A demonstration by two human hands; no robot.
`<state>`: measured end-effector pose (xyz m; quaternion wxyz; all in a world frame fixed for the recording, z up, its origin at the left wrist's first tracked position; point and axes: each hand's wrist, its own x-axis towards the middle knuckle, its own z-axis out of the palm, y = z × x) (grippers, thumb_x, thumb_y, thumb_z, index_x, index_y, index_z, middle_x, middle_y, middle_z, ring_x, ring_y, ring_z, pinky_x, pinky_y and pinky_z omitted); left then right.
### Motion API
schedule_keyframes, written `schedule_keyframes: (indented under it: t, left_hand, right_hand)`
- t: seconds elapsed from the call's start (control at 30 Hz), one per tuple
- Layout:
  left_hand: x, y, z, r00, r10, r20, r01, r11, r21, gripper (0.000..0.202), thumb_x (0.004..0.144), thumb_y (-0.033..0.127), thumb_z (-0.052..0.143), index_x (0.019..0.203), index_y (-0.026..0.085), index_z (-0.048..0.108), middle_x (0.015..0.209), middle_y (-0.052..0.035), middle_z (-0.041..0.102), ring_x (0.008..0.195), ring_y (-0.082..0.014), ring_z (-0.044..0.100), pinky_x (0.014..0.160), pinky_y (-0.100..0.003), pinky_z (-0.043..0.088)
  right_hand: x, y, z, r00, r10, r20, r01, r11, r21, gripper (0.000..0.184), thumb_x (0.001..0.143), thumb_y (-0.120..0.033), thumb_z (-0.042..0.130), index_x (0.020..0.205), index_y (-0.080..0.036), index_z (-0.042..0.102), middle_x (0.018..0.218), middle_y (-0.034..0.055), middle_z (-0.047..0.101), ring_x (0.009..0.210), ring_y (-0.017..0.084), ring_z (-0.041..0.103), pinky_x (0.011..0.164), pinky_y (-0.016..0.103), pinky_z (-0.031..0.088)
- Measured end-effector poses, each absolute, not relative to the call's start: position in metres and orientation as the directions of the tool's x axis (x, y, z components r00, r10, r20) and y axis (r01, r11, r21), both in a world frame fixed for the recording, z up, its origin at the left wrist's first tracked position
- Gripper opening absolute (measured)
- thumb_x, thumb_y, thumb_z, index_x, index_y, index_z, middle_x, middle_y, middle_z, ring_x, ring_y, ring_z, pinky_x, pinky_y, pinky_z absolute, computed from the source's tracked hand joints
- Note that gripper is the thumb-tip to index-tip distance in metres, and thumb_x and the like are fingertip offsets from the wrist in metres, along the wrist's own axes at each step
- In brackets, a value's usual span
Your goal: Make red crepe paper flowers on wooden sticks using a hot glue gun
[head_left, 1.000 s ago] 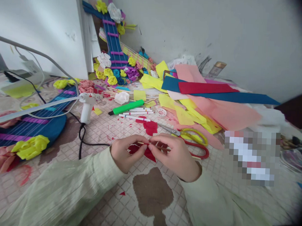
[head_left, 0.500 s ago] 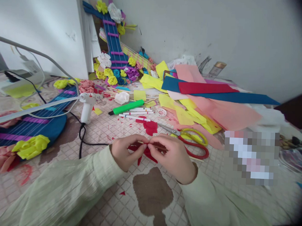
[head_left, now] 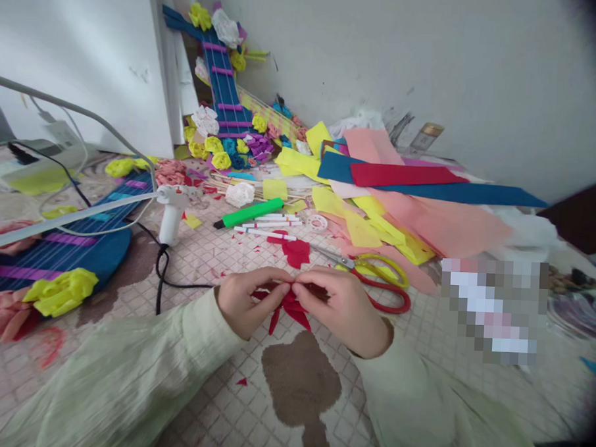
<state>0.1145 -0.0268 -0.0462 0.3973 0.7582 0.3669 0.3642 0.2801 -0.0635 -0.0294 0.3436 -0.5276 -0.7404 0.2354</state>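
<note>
Both hands meet in front of me, thumbs and fingers pinched together at the tips. Between them is a small bit of red crepe paper (head_left: 291,284), mostly hidden by the fingers. My left hand (head_left: 245,301) is closed on its left side, and my right hand (head_left: 342,310) is closed on its right. Just under the fingertips show pointed red paper pieces (head_left: 294,308); whether they join the held bit I cannot tell. Beyond the hands lies a larger red scrap (head_left: 297,251). Scissors (head_left: 381,299) with red and yellow handles lie beside my right hand.
A white glue gun (head_left: 170,221) stands at left, its black cord running toward my left wrist. Behind are a green marker (head_left: 251,213), white pens (head_left: 265,232) and piled paper strips (head_left: 428,189). Blue paper guitars with paper flowers, one flat (head_left: 104,241), one upright (head_left: 222,82), stand left and back.
The hands stay pinched together in nearly the same place. More of the red pointed pieces shows below the fingertips, and a light stick end near the scissors no longer shows.
</note>
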Motion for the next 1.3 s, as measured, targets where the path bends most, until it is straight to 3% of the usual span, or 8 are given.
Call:
schedule_keyframes:
  t: [0.17,0.3,0.57,0.83,1.1,1.3]
  left_hand:
    - [0.114,-0.027,-0.047,0.470,0.850,0.240,0.282,-0.402,0.871,0.022,0.076,0.018,0.048,0.086,0.011,0.067,0.073,-0.0076,0.073,0.061,-0.0146,0.067,0.057,-0.022,0.055]
    - [0.114,-0.027,-0.048,0.463,0.853,0.242,0.290,-0.403,0.868,0.024,0.077,0.018,0.047,0.086,0.012,0.068,0.077,-0.0078,0.073,0.065,-0.0152,0.068,0.061,-0.023,0.056]
    - [0.114,-0.027,-0.051,0.466,0.853,0.235,0.298,-0.401,0.866,0.019,0.073,0.021,0.054,0.084,0.013,0.068,0.073,-0.0079,0.074,0.058,-0.0150,0.068,0.055,-0.022,0.056]
    - [0.114,-0.025,-0.046,0.473,0.842,0.260,0.327,-0.442,0.835,0.021,0.078,0.019,0.048,0.080,0.013,0.067,0.070,-0.0059,0.073,0.060,-0.0142,0.067,0.056,-0.022,0.055]
    - [0.111,-0.021,-0.057,0.496,0.673,0.548,0.274,-0.720,0.637,0.014,0.078,0.017,0.052,0.082,0.016,0.066,0.075,-0.0049,0.072,0.067,-0.0139,0.067,0.064,-0.023,0.054]
    - [0.111,-0.020,-0.051,0.519,0.645,0.561,0.313,-0.754,0.577,0.014,0.078,0.014,0.050,0.082,0.014,0.064,0.073,-0.0059,0.072,0.063,-0.0125,0.067,0.061,-0.020,0.055]
  right_hand:
    - [0.280,-0.063,-0.031,-0.170,0.948,0.269,0.624,0.315,-0.715,0.015,0.079,-0.014,0.053,0.075,-0.015,0.067,0.080,0.0053,0.068,0.072,0.014,0.061,0.069,0.025,0.046]
    - [0.278,-0.064,-0.031,-0.133,0.959,0.251,0.615,0.278,-0.737,0.013,0.077,-0.013,0.055,0.074,-0.015,0.067,0.076,0.0042,0.067,0.068,0.014,0.060,0.063,0.023,0.046]
    - [0.275,-0.063,-0.033,-0.101,0.965,0.241,0.598,0.253,-0.761,0.010,0.074,-0.013,0.057,0.073,-0.016,0.066,0.073,0.0027,0.066,0.065,0.013,0.060,0.059,0.022,0.046]
    - [0.275,-0.064,-0.032,-0.112,0.963,0.244,0.608,0.261,-0.750,0.011,0.075,-0.013,0.056,0.075,-0.016,0.066,0.074,0.0032,0.067,0.067,0.013,0.060,0.060,0.023,0.046]
    - [0.277,-0.063,-0.030,-0.149,0.960,0.237,0.601,0.278,-0.749,0.012,0.076,-0.012,0.055,0.072,-0.014,0.066,0.076,0.0043,0.067,0.069,0.014,0.061,0.063,0.023,0.046]
    - [0.278,-0.063,-0.031,-0.160,0.960,0.230,0.585,0.280,-0.762,0.012,0.078,-0.015,0.055,0.075,-0.016,0.067,0.079,0.0037,0.068,0.070,0.013,0.061,0.062,0.022,0.046]
